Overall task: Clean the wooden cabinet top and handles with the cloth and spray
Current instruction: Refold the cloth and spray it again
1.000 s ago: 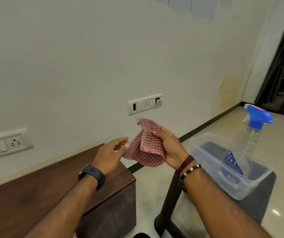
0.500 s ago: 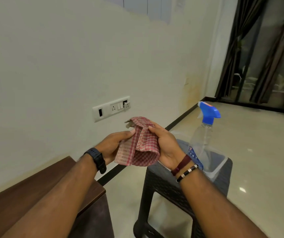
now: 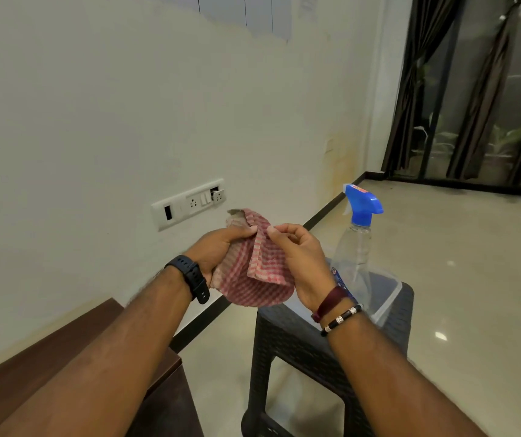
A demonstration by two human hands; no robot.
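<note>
We held the red-and-white checked cotton cloth (image 3: 254, 272) up in front w/ both hands: left hand (image 3: 218, 250) cupped under it, thumb pinching the top; right hand (image 3: 297, 257) nipping the folded edge w/ thumb & forefinger. The clear plastic spray bottle w/ blue trigger (image 3: 358, 244) stood in a clear tub (image 3: 390, 291) on the dark woven stool (image 3: 287, 339), just beside our right wrist. The brown wooden cabinet top (image 3: 63, 345) sat lower left, untouched. Risk, we judged: a swing of the right arm could tip the bottle.
</note>
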